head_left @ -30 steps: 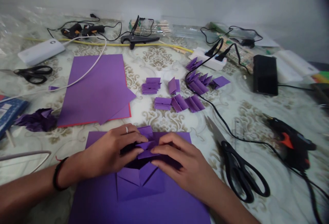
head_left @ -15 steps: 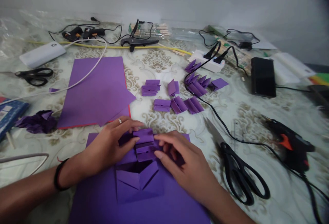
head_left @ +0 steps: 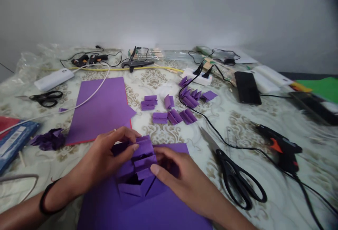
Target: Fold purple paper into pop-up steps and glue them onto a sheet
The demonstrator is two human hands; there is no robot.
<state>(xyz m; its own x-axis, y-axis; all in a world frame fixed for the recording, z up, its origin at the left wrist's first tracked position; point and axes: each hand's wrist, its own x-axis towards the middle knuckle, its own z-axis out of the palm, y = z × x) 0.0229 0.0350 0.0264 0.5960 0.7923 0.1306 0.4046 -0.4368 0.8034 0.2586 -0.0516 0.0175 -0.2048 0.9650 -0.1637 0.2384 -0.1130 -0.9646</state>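
My left hand pinches the left side of a folded purple paper piece, thumb in front and fingers behind. On the right edge of the folds my right hand is closed, its thumb on the lower folded piece and its other fingers partly hidden behind. Just below is a purple paper pocket with an open top and a slanted front fold. All this lies over a large purple sheet. More small folded purple pieces are grouped beyond my hands.
Black-handled scissors and a black glue gun lie to the right, with a black cable between. Purple sheets and crumpled purple paper are on the left. A white power strip and a phone stand farther back.
The camera view has tilted up, showing more wall. The folded paper now leans at a slant between my hands, and my right fingers have moved farther behind its edge.
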